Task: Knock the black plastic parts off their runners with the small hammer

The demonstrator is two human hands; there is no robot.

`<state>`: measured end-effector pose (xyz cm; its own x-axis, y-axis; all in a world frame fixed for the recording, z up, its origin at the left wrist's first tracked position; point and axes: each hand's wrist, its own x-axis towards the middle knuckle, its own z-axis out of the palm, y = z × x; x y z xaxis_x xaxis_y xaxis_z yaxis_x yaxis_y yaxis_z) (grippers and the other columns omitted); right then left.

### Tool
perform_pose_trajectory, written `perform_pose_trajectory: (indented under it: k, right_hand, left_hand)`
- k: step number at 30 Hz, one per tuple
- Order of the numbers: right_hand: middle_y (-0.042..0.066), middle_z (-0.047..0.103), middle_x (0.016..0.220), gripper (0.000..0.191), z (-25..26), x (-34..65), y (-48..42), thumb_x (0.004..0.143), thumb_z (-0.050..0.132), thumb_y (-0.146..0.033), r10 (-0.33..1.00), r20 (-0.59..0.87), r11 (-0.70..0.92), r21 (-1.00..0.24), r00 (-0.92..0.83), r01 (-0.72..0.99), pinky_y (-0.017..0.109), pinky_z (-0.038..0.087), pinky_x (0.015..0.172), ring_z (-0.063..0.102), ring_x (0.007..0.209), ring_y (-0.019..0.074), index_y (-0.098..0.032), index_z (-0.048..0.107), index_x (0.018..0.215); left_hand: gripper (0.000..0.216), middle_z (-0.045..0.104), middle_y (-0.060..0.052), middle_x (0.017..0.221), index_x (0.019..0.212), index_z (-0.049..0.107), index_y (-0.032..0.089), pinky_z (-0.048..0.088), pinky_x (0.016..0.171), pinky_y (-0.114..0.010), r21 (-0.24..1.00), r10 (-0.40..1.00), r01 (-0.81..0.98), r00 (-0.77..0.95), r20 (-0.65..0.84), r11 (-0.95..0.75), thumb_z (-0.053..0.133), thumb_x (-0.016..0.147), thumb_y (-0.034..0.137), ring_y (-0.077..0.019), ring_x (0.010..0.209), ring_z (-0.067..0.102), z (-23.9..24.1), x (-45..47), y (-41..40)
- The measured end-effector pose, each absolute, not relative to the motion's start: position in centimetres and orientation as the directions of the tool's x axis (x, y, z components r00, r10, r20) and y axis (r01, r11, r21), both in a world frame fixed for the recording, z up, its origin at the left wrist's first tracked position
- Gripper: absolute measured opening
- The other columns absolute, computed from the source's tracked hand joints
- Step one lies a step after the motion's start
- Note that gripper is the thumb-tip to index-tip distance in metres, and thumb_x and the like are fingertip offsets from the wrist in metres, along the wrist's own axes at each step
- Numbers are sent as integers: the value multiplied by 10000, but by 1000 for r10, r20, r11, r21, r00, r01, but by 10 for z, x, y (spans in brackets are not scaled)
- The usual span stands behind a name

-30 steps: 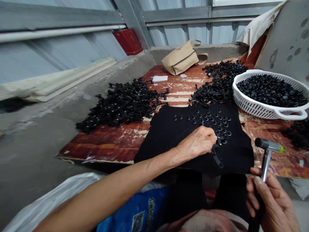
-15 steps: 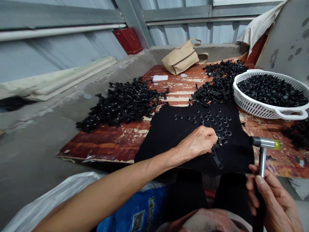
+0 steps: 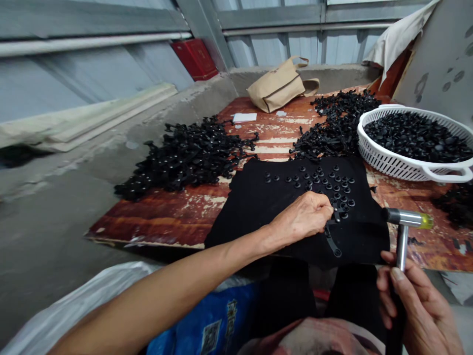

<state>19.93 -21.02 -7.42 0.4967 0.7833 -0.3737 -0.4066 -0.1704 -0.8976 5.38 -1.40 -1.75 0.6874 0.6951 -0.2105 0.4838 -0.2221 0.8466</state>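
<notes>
My left hand [image 3: 310,213] is closed in a pinch on a branched black plastic part [image 3: 333,246], whose one arm reaches toward the front edge of a black cloth [image 3: 254,217]. The part's upper end lies among several small round black caps [image 3: 337,188] on the cloth. The fingertips hide some of the part. To the right, my right hand [image 3: 421,301] is wrapped round the handle of a mallet [image 3: 409,218] with a metal head, one black face and one yellow face. The mallet is held upright beside the cloth's right edge.
A heap of black branched parts [image 3: 188,155] lies at the left of the worn red-brown table [image 3: 155,217], another heap [image 3: 328,135] at the back. A white basket [image 3: 410,165] of black caps stands right. Behind are a beige bag [image 3: 275,88] and white paper [image 3: 244,118].
Almost nothing differs. Both hands keep their places, the left on the black part and the right on the mallet; the view has shifted very slightly.
</notes>
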Motion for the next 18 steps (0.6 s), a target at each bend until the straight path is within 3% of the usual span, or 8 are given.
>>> perform_pose_trajectory:
  k: [8, 11, 13, 15, 18]
  right_hand:
    - [-8, 589, 716, 396, -73, 200, -210, 784, 700, -451, 788, -345, -189, -924, 510, -333, 227, 411, 381, 457, 459, 99, -254, 608, 1114]
    - [0, 611, 718, 417, -70, 204, -212, 804, 661, -478, 820, -275, -233, -961, 502, -146, 222, 410, 385, 471, 460, 107, -267, 614, 1160]
    - [21, 650, 770, 473, -63, 207, -211, 819, 633, -480, 832, -146, -225, -971, 536, 85, 234, 457, 456, 555, 550, 141, -284, 603, 1248]
    - [38, 691, 915, 505, -53, 210, -209, 839, 611, -437, 844, 46, -156, -932, 535, 327, 271, 519, 649, 642, 757, 185, -313, 567, 1327]
    - [4, 646, 1226, 510, -41, 215, -204, 883, 554, -301, 834, 331, 9, -808, 441, 589, 334, 463, 937, 631, 1041, 211, -374, 491, 1384]
  left_hand:
    - [206, 457, 35, 497, 633, 529, 165, 330, 466, -194, 825, 701, 493, 691, -178, -277, 415, 767, 273, -89, 466, 437, -13, 55, -17]
    - [199, 433, 37, 491, 615, 508, 171, 310, 462, -194, 808, 702, 507, 691, -172, -300, 405, 766, 249, -92, 477, 440, -10, 55, -18]
    - [195, 418, 39, 484, 603, 491, 176, 296, 455, -196, 804, 699, 513, 692, -179, -302, 403, 765, 238, -94, 475, 444, -8, 55, -19]
    - [191, 404, 42, 475, 585, 469, 180, 283, 450, -195, 799, 697, 517, 694, -180, -308, 405, 760, 226, -92, 471, 437, -5, 55, -20]
    - [195, 401, 41, 466, 567, 453, 181, 270, 449, -196, 789, 697, 528, 693, -185, -315, 405, 754, 208, -89, 464, 416, -1, 56, -21]
